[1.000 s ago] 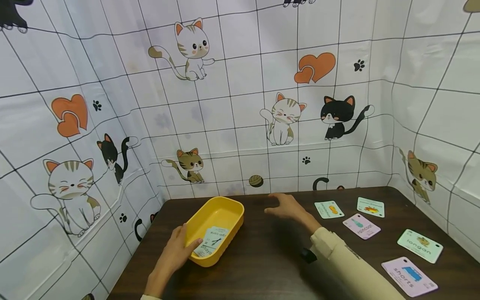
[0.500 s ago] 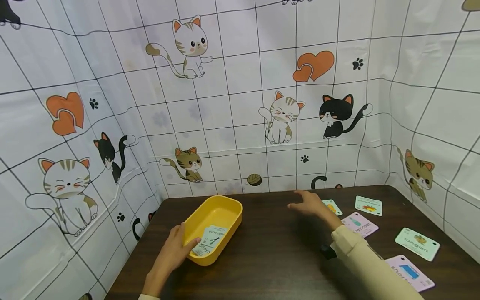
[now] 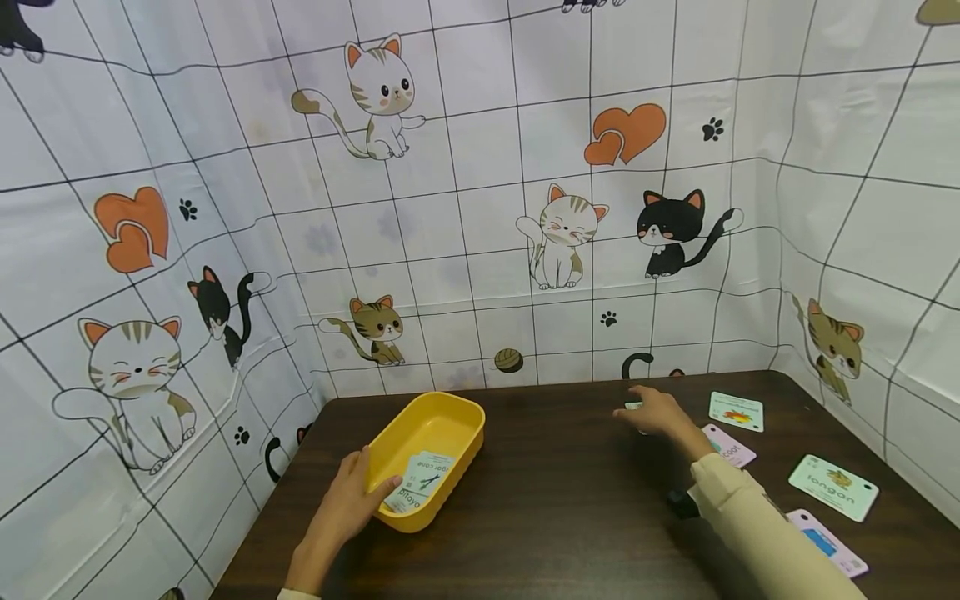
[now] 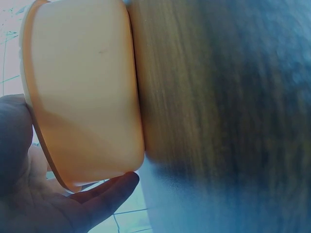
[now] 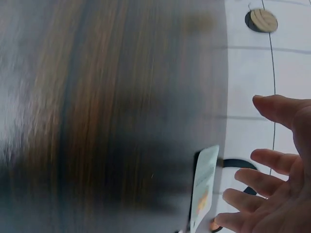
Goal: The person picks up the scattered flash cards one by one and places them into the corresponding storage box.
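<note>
My left hand (image 3: pixel 345 498) grips the near left end of a yellow plastic basket (image 3: pixel 433 427), thumb over the rim and fingers along the outside. The basket's outer wall (image 4: pixel 87 92) fills much of the left wrist view. Inside lie overlapping picture cards (image 3: pixel 424 481); "bitaya" or similar is printed on one. My right hand (image 3: pixel 657 412) hovers at the back right over a pale green card (image 3: pixel 633 406), mostly hidden beneath it. In the right wrist view that card (image 5: pixel 204 182) lies flat, apart from the spread fingers (image 5: pixel 257 180).
Right of my right hand lie a green card with an orange picture (image 3: pixel 737 412), a pink raincoat card (image 3: pixel 733 447) partly covered by my arm, a green longan card (image 3: pixel 834 487) and a pink shorts card (image 3: pixel 831 543). A cat-print curtain (image 3: pixel 465 208) borders the dark table (image 3: pixel 540 517).
My right hand has moved right from the table's back middle to over the pale green card, covering most of it. My left hand and the basket have stayed in place.
</note>
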A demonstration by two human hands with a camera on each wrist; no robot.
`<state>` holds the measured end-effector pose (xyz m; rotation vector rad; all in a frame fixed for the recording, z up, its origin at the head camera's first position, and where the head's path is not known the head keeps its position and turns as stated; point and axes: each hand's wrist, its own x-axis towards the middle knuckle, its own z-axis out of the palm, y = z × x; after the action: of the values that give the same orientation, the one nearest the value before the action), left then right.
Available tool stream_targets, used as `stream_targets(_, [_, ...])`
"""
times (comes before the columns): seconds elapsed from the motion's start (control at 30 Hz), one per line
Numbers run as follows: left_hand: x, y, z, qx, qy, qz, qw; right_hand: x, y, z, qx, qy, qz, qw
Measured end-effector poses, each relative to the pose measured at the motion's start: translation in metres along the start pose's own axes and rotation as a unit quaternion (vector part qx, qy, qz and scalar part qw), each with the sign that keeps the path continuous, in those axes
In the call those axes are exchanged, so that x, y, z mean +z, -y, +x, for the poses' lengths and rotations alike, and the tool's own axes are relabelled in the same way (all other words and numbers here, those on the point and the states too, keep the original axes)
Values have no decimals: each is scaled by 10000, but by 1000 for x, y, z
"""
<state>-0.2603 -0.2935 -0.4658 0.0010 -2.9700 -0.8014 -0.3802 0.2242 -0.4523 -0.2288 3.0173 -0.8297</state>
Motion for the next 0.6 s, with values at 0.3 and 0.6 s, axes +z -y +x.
stream_targets(0.3, [-1,0,-1,-25,17,-24,10000,-5,-22,-5,450,25,-81,9990])
stream_targets(0.6, [0,0,-1,22,-12,-64,10000,-7,-38,-8,733,23,-298,9969])
